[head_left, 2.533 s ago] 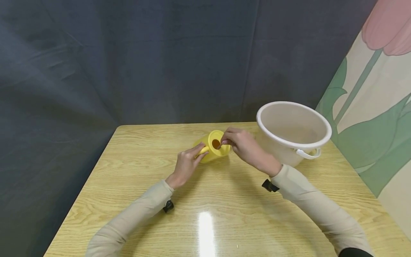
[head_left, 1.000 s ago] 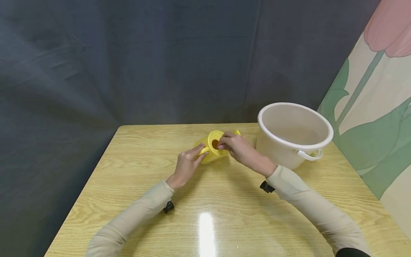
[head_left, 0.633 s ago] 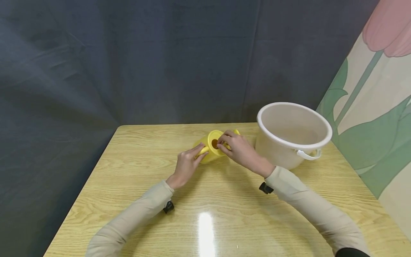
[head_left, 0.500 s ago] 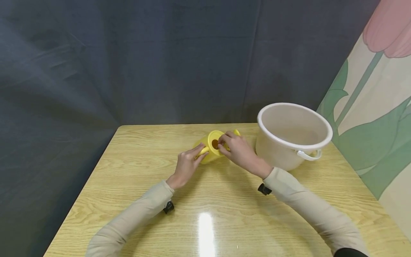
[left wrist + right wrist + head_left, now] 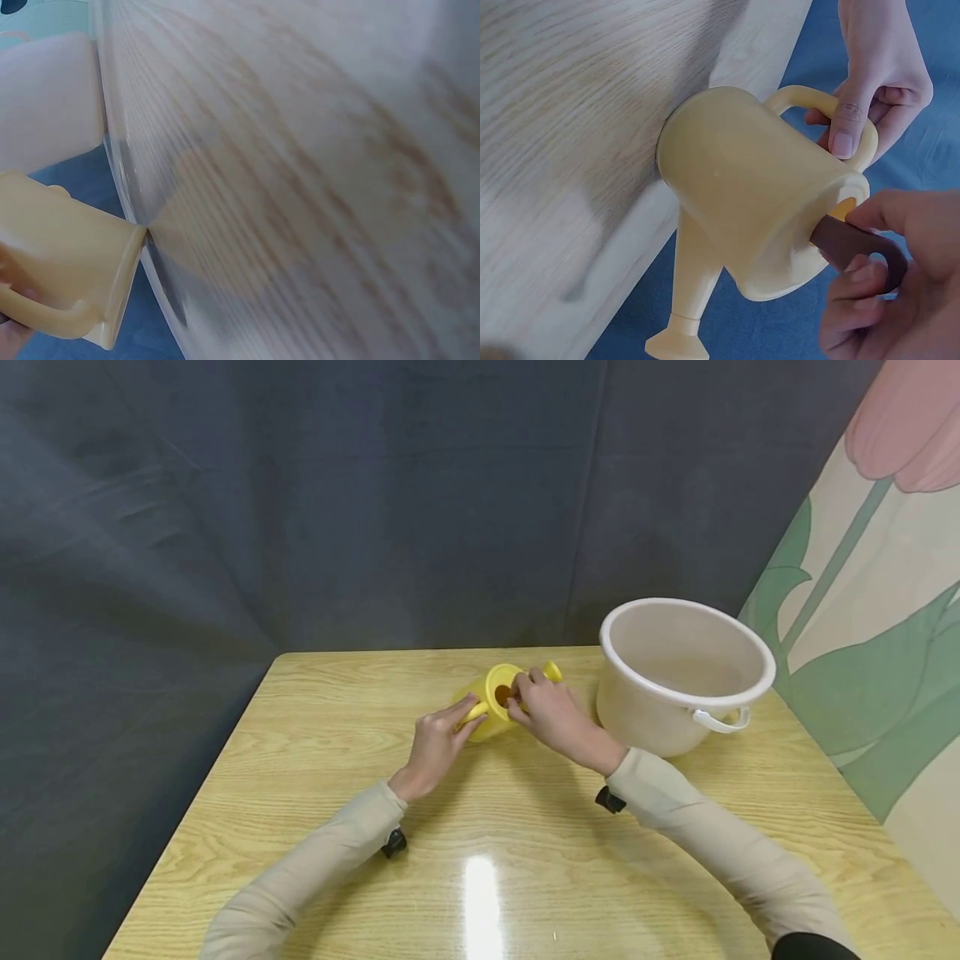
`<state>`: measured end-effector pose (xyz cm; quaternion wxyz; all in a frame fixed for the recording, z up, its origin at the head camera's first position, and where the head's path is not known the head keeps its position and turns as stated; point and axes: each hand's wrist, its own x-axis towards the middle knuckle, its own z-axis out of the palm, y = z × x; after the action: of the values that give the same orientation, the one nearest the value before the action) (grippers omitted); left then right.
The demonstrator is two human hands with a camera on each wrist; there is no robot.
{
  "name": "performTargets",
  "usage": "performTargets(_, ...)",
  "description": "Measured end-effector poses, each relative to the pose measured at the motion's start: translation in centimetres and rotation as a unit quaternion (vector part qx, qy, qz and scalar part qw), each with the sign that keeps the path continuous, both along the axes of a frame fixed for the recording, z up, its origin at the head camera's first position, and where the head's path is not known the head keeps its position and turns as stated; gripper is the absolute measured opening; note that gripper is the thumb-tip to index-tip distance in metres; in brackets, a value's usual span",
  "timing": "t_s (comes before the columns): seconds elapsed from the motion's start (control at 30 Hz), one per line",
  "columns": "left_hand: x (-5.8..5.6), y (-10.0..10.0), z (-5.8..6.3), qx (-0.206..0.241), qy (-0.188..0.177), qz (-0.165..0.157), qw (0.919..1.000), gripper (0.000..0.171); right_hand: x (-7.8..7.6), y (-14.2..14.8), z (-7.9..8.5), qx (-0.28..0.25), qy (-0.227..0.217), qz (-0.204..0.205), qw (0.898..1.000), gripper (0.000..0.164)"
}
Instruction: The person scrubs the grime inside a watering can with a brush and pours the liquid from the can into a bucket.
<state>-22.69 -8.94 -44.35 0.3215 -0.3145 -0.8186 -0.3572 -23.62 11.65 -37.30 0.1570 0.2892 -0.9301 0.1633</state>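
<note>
A yellow watering can (image 5: 489, 728) stands tilted over the table, its base edge against the wood and its top opening toward me. My left hand (image 5: 435, 745) grips its handle (image 5: 810, 96). My right hand (image 5: 561, 720) is at the opening, pinching a brown handle (image 5: 844, 241) with a hole through its end. The front part of this tool goes into the can and is hidden there. In the right wrist view the spout (image 5: 694, 289) points down below the body. The left wrist view catches the can's body (image 5: 60, 232) and some fingers at its handle.
A white bucket (image 5: 645, 722) with a white carrying handle (image 5: 722, 720) stands close on the right of my right hand. The wooden table (image 5: 322, 752) ends at a dark curtain (image 5: 420, 527) behind. A wall painted with tulips (image 5: 877, 668) borders it at right.
My right hand has shifted slightly left and its wrist has swung toward me, baring the spout's tip behind it. My left hand and the watering can have stayed in place.
</note>
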Motion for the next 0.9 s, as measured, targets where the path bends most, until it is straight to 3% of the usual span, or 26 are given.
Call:
performTargets(0.37,-0.1,0.2,0.1,-0.014,0.003,0.001,0.9999,0.029,0.2,0.5,1.7,0.012,-0.076,0.013,0.997,0.02)
performTargets(0.7,-0.1,0.0,0.0,-0.009,-0.005,-0.004,0.9999,0.03,1.0,0.9,4.5,0.021,-0.051,0.003,0.998,0.014)
performTargets(0.9,-0.2,0.0,-0.1,-0.013,0.0,-0.007,0.9999,0.029,0.9,0.8,3.7,0.032,-0.049,0.01,0.998,0.017)
